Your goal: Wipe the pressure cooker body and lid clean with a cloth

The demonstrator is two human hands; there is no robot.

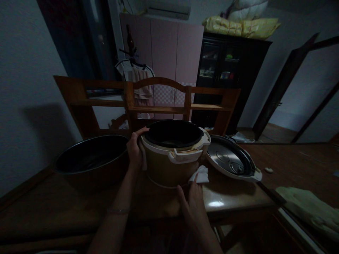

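Observation:
A yellow and white rice cooker (169,165) stands open on the wooden table (233,199), with its dark inner pot (173,133) showing. My left hand (134,150) grips the cooker's left rim, fingers curled over the edge. My right hand (192,201) presses a white cloth (200,174) against the cooker's lower right side. The cooker's lid (231,158) lies tilted to the right, metal inner face up.
A large dark bowl (91,158) sits left of the cooker. A wooden chair back (159,95) rises behind the table. A small pale object (268,170) lies on the table at right, and a green cloth (309,206) at far right.

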